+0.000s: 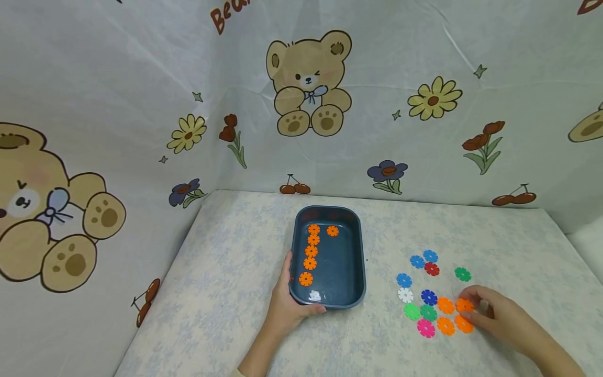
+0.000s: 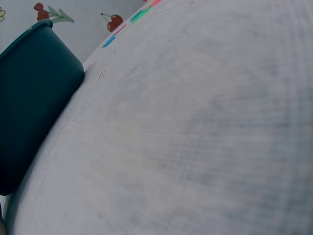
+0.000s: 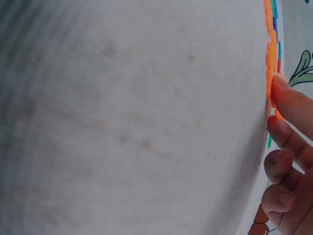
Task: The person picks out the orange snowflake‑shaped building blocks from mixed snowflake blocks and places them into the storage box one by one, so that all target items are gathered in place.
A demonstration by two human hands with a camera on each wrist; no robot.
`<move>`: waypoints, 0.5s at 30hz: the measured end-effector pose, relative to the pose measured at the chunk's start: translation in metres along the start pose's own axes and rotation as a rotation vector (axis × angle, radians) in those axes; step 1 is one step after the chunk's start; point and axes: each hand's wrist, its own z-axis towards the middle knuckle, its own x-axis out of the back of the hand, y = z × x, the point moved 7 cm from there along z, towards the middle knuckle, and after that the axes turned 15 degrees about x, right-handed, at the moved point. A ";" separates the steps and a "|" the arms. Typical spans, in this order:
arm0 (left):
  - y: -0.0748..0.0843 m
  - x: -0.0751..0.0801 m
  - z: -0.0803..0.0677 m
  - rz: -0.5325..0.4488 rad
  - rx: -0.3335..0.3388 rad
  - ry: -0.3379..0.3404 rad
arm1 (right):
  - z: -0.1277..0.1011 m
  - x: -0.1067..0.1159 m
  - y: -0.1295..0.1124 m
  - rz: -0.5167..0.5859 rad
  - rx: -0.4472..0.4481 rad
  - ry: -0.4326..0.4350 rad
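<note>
Left hand (image 1: 288,309): grips tray (image 1: 356,251) corner.
Right hand (image 1: 499,314): fingertips (image 3: 288,100) pinch orange disc (image 1: 464,305); only wrist view shows contact.
Counter (image 1: 235,272): open left of tray.

We see a dark teal tray (image 1: 358,246) holding six orange snowflake discs (image 1: 311,251). On the desk (image 1: 235,272), pale grey with a faint bluish floral mottle, lie loose discs (image 1: 431,293) in blue, red, green, white, navy, pink and orange. The backdrop cloth (image 1: 141,78) is off-white, printed with tan bears, yellow and purple flowers, rust-red tulips and cherries.
</note>
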 end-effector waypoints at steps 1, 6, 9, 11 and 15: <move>0.000 0.000 0.000 0.000 0.000 0.000 | -0.001 0.001 -0.001 -0.005 0.002 0.004; 0.000 0.000 0.000 0.003 -0.003 -0.001 | -0.003 0.003 -0.001 -0.033 0.004 0.021; 0.000 0.000 0.000 0.001 -0.004 -0.003 | -0.002 0.003 0.001 -0.030 -0.015 0.002; 0.000 0.000 0.000 -0.001 -0.003 -0.004 | 0.000 0.004 0.001 -0.030 -0.027 -0.013; 0.000 0.001 0.000 -0.006 -0.002 -0.006 | 0.003 0.008 -0.005 -0.046 -0.025 0.001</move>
